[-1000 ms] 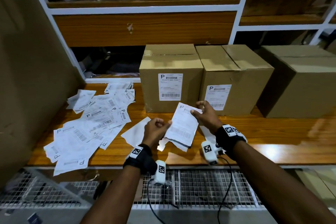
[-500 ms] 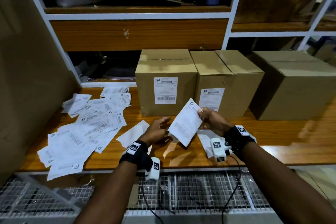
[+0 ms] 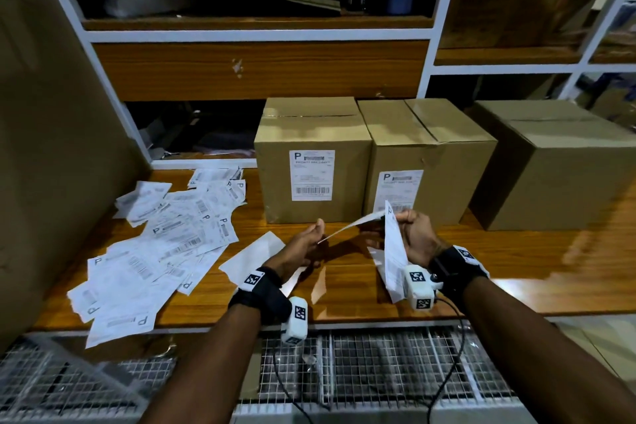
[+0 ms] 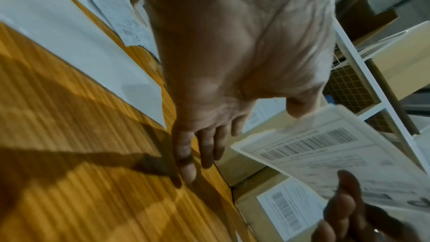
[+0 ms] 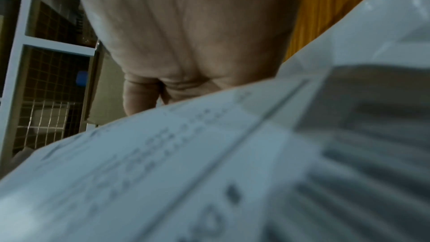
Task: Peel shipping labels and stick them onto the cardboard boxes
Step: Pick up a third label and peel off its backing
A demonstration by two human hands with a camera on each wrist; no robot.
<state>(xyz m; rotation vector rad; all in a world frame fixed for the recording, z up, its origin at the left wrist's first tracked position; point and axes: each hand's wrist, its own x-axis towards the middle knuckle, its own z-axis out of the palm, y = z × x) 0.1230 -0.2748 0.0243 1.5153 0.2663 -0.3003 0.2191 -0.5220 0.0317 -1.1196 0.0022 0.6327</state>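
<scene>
- Wooden bench (image 3: pixel 516 272) under white shelving carries three cardboard boxes: the left box (image 3: pixel 311 134) and middle box (image 3: pixel 430 148) already wear labels, while the right box (image 3: pixel 557 165) shows none on the faces I can see.
- Loose labels (image 3: pixel 161 241) lie scattered at the left of the bench.
- Her or his right hand (image 3: pixel 418 237) pinches the printed label (image 3: pixel 394 251) by its top corner, so the sheet hangs edge-on.
- Opposite, the left hand (image 3: pixel 303 244) pinches the backing strip (image 3: pixel 351 225), stretched taut between the hands.
- To my eye the peel is partway; a slow, low pull along the sheet should keep it from tearing.
- Fingertips are best kept at the margin, off the adhesive.
- Curling back on itself looks the main risk; I would keep the label hanging flat until it reaches the bare box.
</scene>
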